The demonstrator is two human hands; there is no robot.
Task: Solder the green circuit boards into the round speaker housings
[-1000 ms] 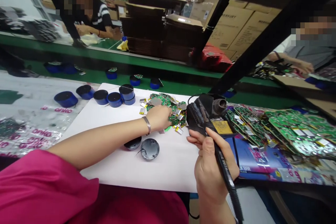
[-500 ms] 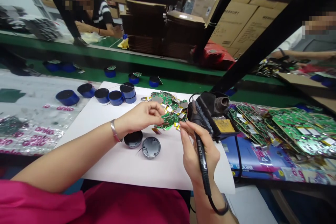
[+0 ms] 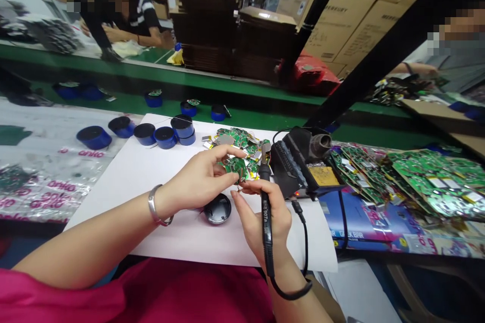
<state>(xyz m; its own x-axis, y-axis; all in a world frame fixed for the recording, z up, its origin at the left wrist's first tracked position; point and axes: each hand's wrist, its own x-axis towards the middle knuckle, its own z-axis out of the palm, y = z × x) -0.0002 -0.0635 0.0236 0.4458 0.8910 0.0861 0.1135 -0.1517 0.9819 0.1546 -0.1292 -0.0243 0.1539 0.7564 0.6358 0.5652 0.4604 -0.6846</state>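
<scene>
Your left hand (image 3: 200, 179) had a small green circuit board (image 3: 235, 165) pinched in its fingers, just beyond the round dark cup (image 3: 217, 209). Your right hand (image 3: 265, 217) gripped the slim black soldering iron (image 3: 267, 229); whether its fingertips touched the board, I couldn't tell. A turn of that wrist could have swung the tip into the heaped green boards (image 3: 235, 135); a tug on the black cord (image 3: 291, 294), looped by your wrist, could have too. The black iron stand (image 3: 290, 164) hemmed the right; bare white paper (image 3: 182, 242) gave room leftward and toward you, ending at its near edge.
</scene>
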